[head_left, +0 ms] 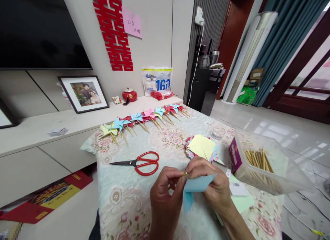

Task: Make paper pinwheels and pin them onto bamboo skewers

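My left hand (167, 192) is closed, thumb and fingers pinching a thin wooden stick (185, 174) whose tip shows at the fingertips. My right hand (216, 185) is closed on a light-blue paper pinwheel (197, 185), its folded blades hanging between the two hands. The fingertips of both hands nearly meet at the stick's tip; what lies between them is hidden. Red-handled scissors (139, 163) lie on the tablecloth left of my hands. Beyond my right hand is a stack of cut paper squares (201, 146), a yellow one on top.
Several pinwheels on sticks (136, 117) lie in a row along the table's far edge. At right, a clear plastic box (270, 180) holds many wooden sticks (257, 160). A small round clear container (218, 132) stands behind the papers. Pale green sheets (243, 202) lie under my right arm.
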The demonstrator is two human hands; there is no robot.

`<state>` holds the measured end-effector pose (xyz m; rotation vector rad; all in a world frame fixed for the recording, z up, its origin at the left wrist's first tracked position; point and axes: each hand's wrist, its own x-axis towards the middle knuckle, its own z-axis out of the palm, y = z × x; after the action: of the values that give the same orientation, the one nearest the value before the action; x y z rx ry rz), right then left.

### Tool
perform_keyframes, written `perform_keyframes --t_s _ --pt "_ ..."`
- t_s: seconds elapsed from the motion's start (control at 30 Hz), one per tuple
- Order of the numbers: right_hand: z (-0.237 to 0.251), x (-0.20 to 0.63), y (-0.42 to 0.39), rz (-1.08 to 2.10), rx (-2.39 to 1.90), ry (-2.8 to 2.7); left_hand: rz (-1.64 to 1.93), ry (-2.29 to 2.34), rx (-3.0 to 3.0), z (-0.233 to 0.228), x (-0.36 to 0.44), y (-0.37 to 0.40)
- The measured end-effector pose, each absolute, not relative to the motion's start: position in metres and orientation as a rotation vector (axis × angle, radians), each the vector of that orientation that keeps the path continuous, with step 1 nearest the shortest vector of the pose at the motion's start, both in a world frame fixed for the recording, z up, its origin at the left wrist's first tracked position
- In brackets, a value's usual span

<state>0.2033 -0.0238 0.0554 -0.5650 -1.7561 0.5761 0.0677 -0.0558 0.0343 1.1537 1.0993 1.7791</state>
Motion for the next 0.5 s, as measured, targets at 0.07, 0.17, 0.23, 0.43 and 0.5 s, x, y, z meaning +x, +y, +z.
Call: perform_keyframes --t_s 0.07,0.17,0.23,0.43,0.5 --pt "0.0567 0.2033 -0.0246 0.576 -0.563 -1.758 1.819 1.103 1.163 0.0355 0.0694 -0.0558" --pt "0.0584 0.2030 -0.0252 0.572 -0.558 -1.757 1.833 1.103 1.172 0.0357 0.0700 -0.0555" --pt "0.0589 0.2028 -0.0251 0.572 -0.555 -1.759 1.803 1.096 1.190 0.0342 0.0685 -0.0552" --pt "0.0594 0.2019 -0.0244 0.558 -0.529 -1.774 1.791 1.107 1.283 0.0275 0.0650 -0.0557" --pt "0.0598 0.2016 -0.0248 0.553 -0.518 -1.772 1.794 1.112 1.315 0.0265 0.0651 -0.0562"
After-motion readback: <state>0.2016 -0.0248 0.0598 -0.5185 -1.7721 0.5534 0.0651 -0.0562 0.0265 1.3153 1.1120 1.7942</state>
